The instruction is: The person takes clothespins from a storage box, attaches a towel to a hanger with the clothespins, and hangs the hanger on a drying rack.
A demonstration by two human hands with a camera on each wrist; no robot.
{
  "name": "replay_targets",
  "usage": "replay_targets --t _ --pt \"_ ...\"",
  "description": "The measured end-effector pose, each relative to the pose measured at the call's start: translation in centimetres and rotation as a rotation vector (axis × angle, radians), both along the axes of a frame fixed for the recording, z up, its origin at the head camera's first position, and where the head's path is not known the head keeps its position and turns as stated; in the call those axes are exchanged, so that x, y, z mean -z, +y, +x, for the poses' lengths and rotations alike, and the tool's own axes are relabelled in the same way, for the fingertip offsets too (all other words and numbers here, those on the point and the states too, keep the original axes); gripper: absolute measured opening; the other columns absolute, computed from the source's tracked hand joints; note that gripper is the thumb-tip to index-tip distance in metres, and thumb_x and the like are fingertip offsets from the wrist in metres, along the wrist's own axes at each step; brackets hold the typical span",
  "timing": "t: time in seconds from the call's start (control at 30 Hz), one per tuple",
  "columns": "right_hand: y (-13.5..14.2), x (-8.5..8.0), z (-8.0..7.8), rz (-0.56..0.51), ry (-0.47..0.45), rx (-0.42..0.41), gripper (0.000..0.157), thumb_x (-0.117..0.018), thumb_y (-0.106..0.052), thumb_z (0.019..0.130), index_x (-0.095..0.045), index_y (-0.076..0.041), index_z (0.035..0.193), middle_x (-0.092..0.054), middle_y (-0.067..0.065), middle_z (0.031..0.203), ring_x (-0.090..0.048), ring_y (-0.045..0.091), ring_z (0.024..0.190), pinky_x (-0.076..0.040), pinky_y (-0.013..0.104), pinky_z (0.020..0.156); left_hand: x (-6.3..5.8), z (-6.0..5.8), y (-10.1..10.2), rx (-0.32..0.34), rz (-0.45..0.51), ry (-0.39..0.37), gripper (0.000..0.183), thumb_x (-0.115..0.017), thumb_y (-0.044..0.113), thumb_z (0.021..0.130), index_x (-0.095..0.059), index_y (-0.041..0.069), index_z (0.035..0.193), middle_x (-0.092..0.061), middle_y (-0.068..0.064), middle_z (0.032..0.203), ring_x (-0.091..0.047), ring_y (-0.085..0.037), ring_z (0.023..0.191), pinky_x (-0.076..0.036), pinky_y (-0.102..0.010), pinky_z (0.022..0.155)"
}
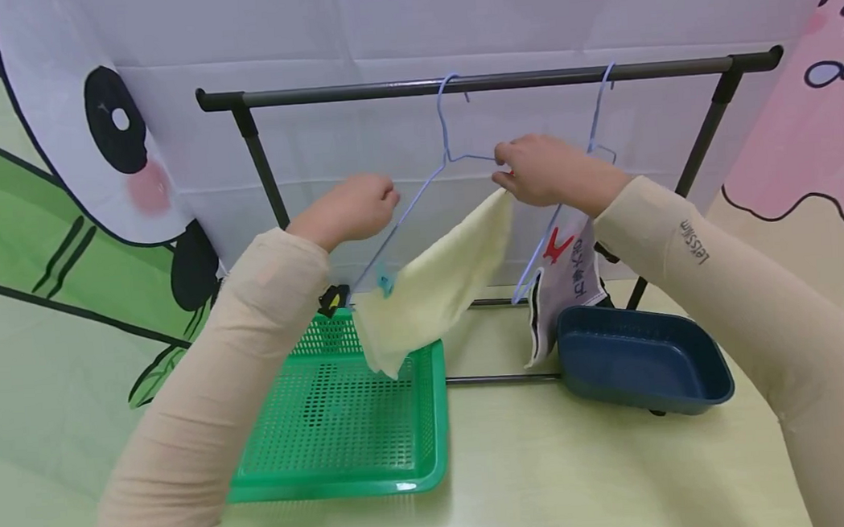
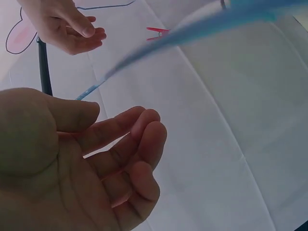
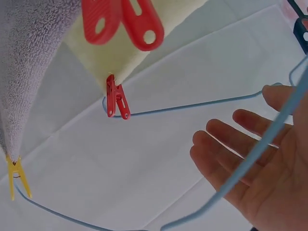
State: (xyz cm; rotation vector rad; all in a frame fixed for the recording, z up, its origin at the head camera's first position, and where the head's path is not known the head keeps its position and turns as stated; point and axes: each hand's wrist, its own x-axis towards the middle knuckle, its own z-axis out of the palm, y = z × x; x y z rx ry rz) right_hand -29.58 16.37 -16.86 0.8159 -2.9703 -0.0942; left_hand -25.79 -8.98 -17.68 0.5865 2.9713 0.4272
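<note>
A pale yellow cloth (image 1: 437, 279) hangs slanted from a blue wire hanger (image 1: 447, 145), its right end higher than its left. A teal clothespin (image 1: 384, 280) sits at its left side, and a red clothespin (image 3: 115, 98) grips a corner in the right wrist view. My left hand (image 1: 356, 207) is beside the hanger's left arm, its fingers loosely curled around nothing in the left wrist view. Close to the hanger's right arm is my right hand (image 1: 554, 171). Its fingers (image 3: 231, 159) are relaxed with nothing in them; whether the thumb touches the wire I cannot tell.
A black rack bar (image 1: 353, 93) carries both hangers. On the second hanger (image 1: 593, 120) hangs a grey printed towel (image 1: 572, 286), with a yellow clothespin (image 3: 17, 178). Below stand a green basket (image 1: 439, 424) at left and a dark blue bin (image 1: 638, 355) at right.
</note>
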Motion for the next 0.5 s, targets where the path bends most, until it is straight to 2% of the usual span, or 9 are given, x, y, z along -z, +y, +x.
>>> replay_targets --t 0.23,0.5 --pt "0.8 0.0 1.9 -0.079 0.085 -0.058 0.027 -0.047 -0.020 0.099 -0.058 0.002 0.109 -0.059 0.018 0.104 -0.054 0.033 0.094 -0.044 0.047 0.084 0.4 0.6 -2.7 0.020 -0.016 0.003 0.032 -0.029 0.020 0.104 -0.048 0.004 0.083 -0.045 -0.010 0.076 -0.042 -0.023 0.071 -0.037 -0.037 0.070" --pt "2.9 0.5 4.3 -0.203 0.235 -0.140 0.019 -0.053 -0.015 0.096 -0.063 0.001 0.099 -0.060 0.015 0.095 -0.053 0.031 0.088 -0.045 0.045 0.078 2.1 1.7 -5.3 0.046 -0.020 -0.012 0.032 -0.034 0.020 0.103 -0.051 0.005 0.080 -0.044 -0.009 0.071 -0.042 -0.023 0.069 -0.037 -0.039 0.072"
